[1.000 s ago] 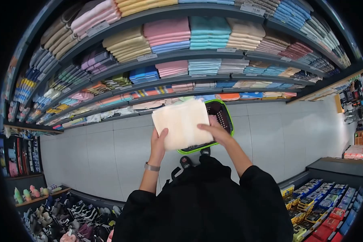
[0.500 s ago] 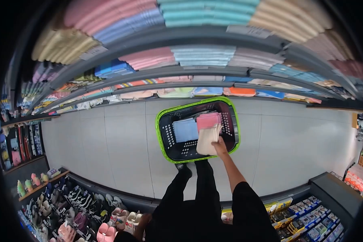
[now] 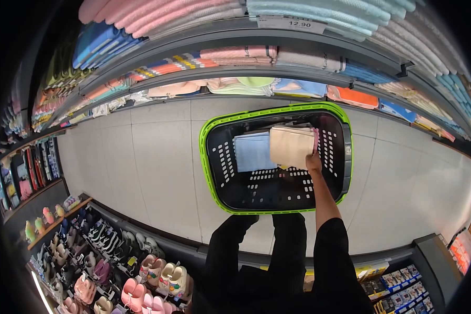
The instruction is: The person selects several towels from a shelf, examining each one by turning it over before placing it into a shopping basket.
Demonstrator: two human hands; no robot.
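Note:
Inside the black shopping basket (image 3: pixel 214 193) with a bright green rim, my right hand (image 3: pixel 313 162) grips a folded cream towel (image 3: pixel 292 147) by its right edge. The cream towel lies over a pink towel (image 3: pixel 316 140), of which only a thin strip shows on the right. Beside it on the left, a folded light blue towel (image 3: pixel 253 152) rests on the basket floor. My left hand is out of view.
Shelves of folded towels run along the far side, with a price label (image 3: pixel 292 24) on one edge. Slippers (image 3: pixel 133 294) and shoes fill a rack at lower left. Small boxed goods (image 3: pixel 397 282) stand at lower right. Pale floor tiles (image 3: pixel 157 167) surround the basket.
My right hand has moved the cream towel forward over the pink one, which is now mostly covered. The view has come closer to the basket, and my left hand has left the picture.

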